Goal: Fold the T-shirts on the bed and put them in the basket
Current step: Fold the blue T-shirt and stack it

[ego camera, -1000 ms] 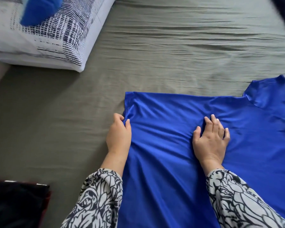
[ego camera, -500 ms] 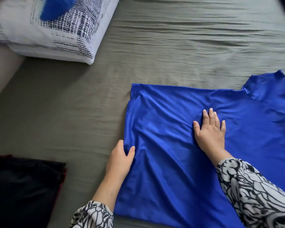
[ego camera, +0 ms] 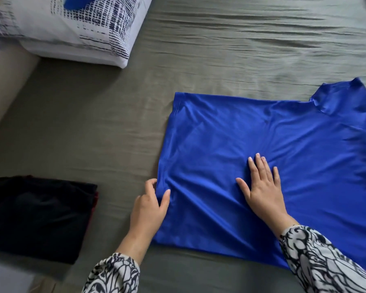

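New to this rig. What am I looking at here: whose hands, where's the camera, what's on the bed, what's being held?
No robot here: a person is working with bare hands, and the single camera is worn on the head, looking forward and down. The surface is a bed with a grey-green sheet. A blue T-shirt lies spread on it. The left hand pinches the shirt's left edge between thumb and fingers. The right hand lies flat on the cloth, fingers straight, holding nothing. To the left sits a folded dark garment. A patterned pillow is at top left, with something blue on it. No basket shows.
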